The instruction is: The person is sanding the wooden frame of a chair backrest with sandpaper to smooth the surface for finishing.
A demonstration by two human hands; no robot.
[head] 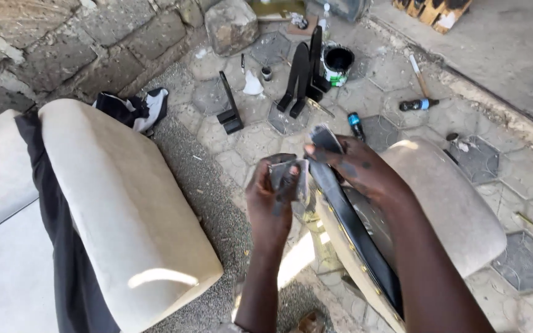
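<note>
At the centre of the frame the left hand [277, 196] had its fingers curled together, pinching a small grey piece of sandpaper [290, 174], while the right hand [354, 165] pinched a dark, paint-smeared scrap [324, 138] between fingertips and thumb just above the black-painted base edge [350, 229] of the tipped beige sofa piece [445, 203]. To work that edge cleanly, the grip probably needed to stay flat and firm, stained fingers off the upholstery. Farther out, an open paint tin [338, 64] and black sofa legs [303, 77] stood at upper centre, a beige cushion [124, 209] at left.
</note>
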